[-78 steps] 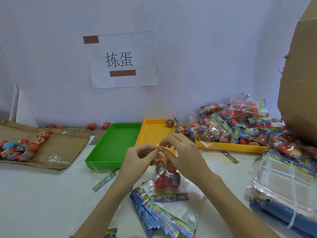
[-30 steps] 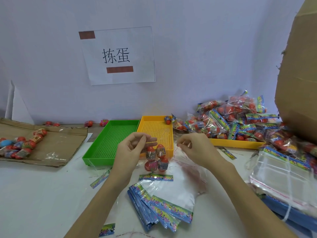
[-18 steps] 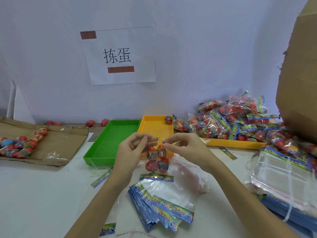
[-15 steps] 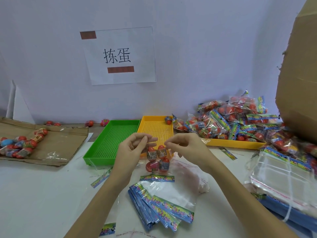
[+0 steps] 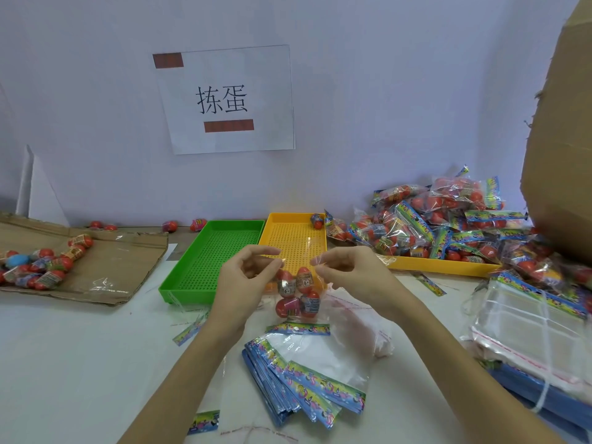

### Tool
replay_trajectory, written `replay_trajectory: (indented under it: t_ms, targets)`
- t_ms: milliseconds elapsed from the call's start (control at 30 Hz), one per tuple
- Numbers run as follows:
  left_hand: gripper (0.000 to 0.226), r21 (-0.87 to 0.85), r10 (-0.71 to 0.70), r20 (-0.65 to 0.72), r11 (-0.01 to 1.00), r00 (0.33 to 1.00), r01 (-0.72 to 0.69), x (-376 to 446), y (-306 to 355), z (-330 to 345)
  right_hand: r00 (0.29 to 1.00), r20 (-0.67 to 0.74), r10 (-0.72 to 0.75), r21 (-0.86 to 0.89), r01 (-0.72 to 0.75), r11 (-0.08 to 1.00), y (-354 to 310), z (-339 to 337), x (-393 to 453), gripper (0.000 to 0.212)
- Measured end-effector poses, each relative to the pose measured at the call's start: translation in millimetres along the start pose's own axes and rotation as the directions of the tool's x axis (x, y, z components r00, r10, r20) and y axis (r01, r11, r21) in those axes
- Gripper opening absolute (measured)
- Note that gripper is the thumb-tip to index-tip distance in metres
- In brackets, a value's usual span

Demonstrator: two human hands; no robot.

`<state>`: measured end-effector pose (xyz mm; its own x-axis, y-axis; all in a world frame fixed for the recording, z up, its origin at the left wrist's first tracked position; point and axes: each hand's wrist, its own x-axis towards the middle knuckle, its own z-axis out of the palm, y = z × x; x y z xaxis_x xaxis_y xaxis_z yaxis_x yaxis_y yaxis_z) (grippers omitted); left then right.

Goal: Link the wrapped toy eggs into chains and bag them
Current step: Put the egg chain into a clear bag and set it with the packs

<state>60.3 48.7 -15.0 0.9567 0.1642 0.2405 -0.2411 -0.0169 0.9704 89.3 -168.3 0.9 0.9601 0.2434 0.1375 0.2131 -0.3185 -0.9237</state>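
A clear bag point(image 5: 297, 294) with several red wrapped toy eggs hangs upside down over the table, its printed header at the bottom. My left hand point(image 5: 244, 282) pinches the bag's top edge on the left. My right hand point(image 5: 349, 272) pinches the same edge on the right, holding the clear flap taut between them. Under the bag lies a fanned stack of flat printed bags point(image 5: 304, 376). Loose wrapped eggs point(image 5: 41, 264) lie on cardboard at the far left.
A green tray point(image 5: 205, 257) and a yellow tray point(image 5: 296, 241) stand behind the hands. Filled bags point(image 5: 442, 225) pile on another yellow tray at right. A bundle of clear bags point(image 5: 525, 334) sits at the right edge, below a cardboard box point(image 5: 563, 129).
Both hands were together at the bag's top, then my right hand drew away to the right and came back. Now both pinch the top edge, slightly apart.
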Motion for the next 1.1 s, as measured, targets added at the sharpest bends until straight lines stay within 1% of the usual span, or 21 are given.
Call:
replay_trajectory:
  t_ms: [133,200,400,500,567,700,867,1000,1100]
  targets:
    - [0.017,-0.063,-0.045,-0.025,0.997,0.999,0.043,1.2,0.4,-2.5,0.999,0.028,0.023,0.017,-0.024,1.000,0.8,-7.7,-0.7,0.013]
    - [0.017,-0.080,-0.055,-0.015,0.995,0.998,0.054,0.8,0.7,-2.4,0.999,0.033,0.016,0.004,-0.017,1.000,1.1,-6.9,-1.1,0.011]
    - [0.017,-0.167,-0.123,0.020,0.978,0.992,0.124,2.1,2.4,-4.0,0.999,-0.021,-0.030,0.051,0.031,0.998,1.7,-1.5,-1.0,0.009]
    - [0.025,-0.196,-0.145,0.049,0.969,0.988,0.151,3.2,2.3,-7.4,1.000,-0.003,-0.026,0.087,0.026,0.996,2.2,-5.8,-1.5,0.006]
    - [0.029,-0.190,-0.142,0.072,0.970,0.987,0.153,3.9,1.7,-10.2,1.000,0.016,-0.022,0.137,0.019,0.990,3.1,-10.1,-2.2,0.007]
    - [0.032,-0.153,-0.131,0.121,0.977,0.984,0.149,4.7,1.9,-13.4,0.997,0.080,-0.017,0.190,0.002,0.982,3.9,-14.5,-3.3,0.015]
    - [0.025,-0.146,-0.160,0.143,0.973,0.977,0.181,6.6,4.6,-17.8,0.996,0.092,-0.020,0.150,0.006,0.989,4.8,-19.6,-3.8,0.015]
    - [0.023,-0.104,-0.134,0.139,0.983,0.981,0.149,6.9,5.5,-20.5,0.993,0.108,-0.040,0.155,0.023,0.988,5.3,-23.0,-4.0,0.017]
    - [0.022,-0.051,-0.090,0.154,0.994,0.984,0.099,6.8,7.3,-22.2,0.992,0.111,-0.065,0.175,0.045,0.984,6.9,-24.2,-3.7,0.019]
